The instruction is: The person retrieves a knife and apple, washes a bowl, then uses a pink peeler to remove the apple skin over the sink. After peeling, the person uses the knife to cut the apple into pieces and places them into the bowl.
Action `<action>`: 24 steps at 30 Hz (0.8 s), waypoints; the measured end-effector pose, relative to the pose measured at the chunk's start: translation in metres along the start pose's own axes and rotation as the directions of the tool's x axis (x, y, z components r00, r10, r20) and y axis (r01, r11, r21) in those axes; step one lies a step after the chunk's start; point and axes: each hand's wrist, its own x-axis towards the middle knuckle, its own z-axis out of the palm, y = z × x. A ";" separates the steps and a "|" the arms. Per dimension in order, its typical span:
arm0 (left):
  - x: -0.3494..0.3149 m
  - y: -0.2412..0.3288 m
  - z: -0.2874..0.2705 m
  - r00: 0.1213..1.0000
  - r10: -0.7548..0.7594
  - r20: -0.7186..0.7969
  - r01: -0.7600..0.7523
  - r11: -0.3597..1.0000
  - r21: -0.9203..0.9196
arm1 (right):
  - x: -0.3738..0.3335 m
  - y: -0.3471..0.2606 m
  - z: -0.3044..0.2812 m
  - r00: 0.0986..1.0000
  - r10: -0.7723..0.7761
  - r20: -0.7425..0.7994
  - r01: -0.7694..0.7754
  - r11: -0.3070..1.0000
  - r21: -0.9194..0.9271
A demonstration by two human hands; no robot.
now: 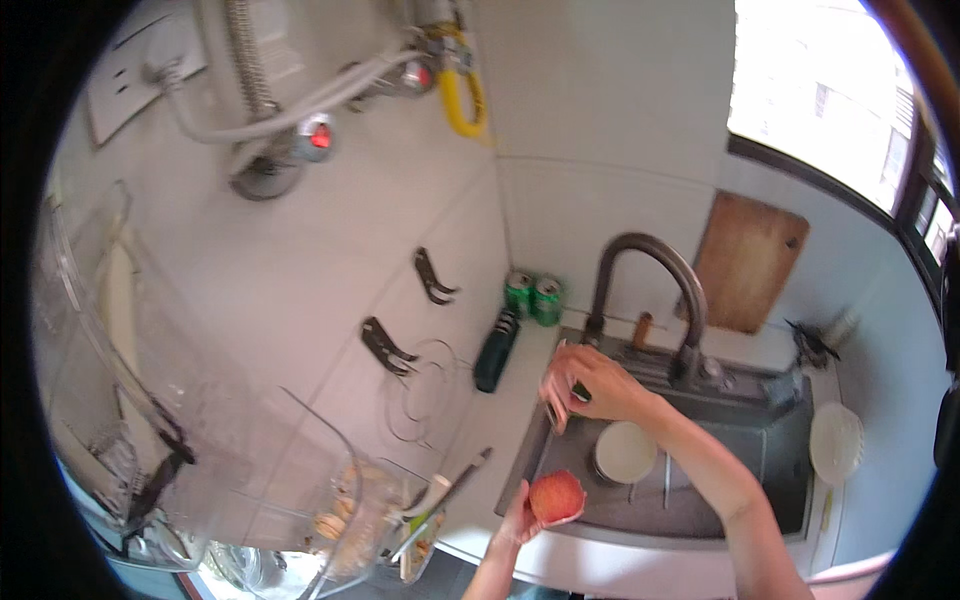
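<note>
Near the front left edge of the sink (705,505), a fruit (557,497) is cupped in the left hand (521,518); open room is left right of one pale bowl (626,452). Two green cans (547,301) are seen. The right hand (602,384) is curled; whether anything is pinched cannot be told. The fruit is round, mottled red.

A bowl (625,452) sits in the sink (785,460), the faucet (697,308) behind it. Right of the faucet, a cutting board (750,262) leans against the wall; left, two cans (547,301) stand in the corner. The left hand (518,520) has a fruit (556,497) near the sink's front-left corner, the right hand (592,386) behind it.
</note>
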 end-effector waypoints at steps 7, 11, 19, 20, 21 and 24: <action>0.045 -0.043 0.041 0.927 -0.374 -0.027 0.362 0.874 0.324 | -0.144 -0.035 -0.057 0.884 -0.051 0.465 0.222 0.920 -0.322; 0.073 -0.096 0.071 0.886 -0.462 -0.037 0.384 0.688 0.617 | -0.210 -0.040 -0.083 0.882 0.083 0.463 0.073 0.948 -0.310; 0.115 -0.211 0.095 0.873 -0.487 0.025 0.406 0.755 0.514 | -0.364 -0.055 -0.109 0.410 0.905 -0.109 -0.859 0.424 0.288; 0.119 -0.223 0.097 0.873 -0.487 0.006 0.394 0.715 0.578 | -0.377 -0.050 -0.102 0.290 0.953 0.086 -0.832 0.206 0.515; 0.122 -0.234 0.099 0.884 -0.467 0.001 0.354 0.671 0.651 | -0.388 -0.044 -0.093 0.228 0.926 0.301 -0.724 -0.045 0.688; 0.130 -0.260 0.106 0.906 -0.424 0.015 0.216 0.491 0.844 | -0.404 -0.035 -0.053 0.170 0.985 -0.012 -0.527 0.101 0.844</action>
